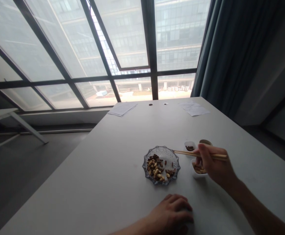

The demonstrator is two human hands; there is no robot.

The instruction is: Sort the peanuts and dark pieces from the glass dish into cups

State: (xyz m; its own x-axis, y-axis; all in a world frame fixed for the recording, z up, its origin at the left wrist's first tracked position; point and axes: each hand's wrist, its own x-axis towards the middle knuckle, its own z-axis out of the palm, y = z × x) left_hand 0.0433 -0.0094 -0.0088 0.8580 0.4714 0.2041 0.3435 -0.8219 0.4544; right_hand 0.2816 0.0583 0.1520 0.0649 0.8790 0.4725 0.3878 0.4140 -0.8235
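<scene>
Right hand [213, 166] clamped on a pair of chopsticks [196, 154] — long axis running nearly level, tips pointing left over the near rim of the glass dish [162, 151] of mixed nuts and seeds. The dish sits just left of that hand, small white cups [190, 146] beside it. Left hand [173, 213] lies flat on the table [108, 169], fingers loosely together, holding nothing — nearer the person, farther from the dish.

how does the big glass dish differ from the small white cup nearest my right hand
The scalloped clear glass dish is wider and see-through; the small white plastic cup is opaque and partly hidden behind the right hand. The dish holds mixed pale and dark nuts or beans; the cup shows only pale ones. Both rest on the grey table.
</scene>
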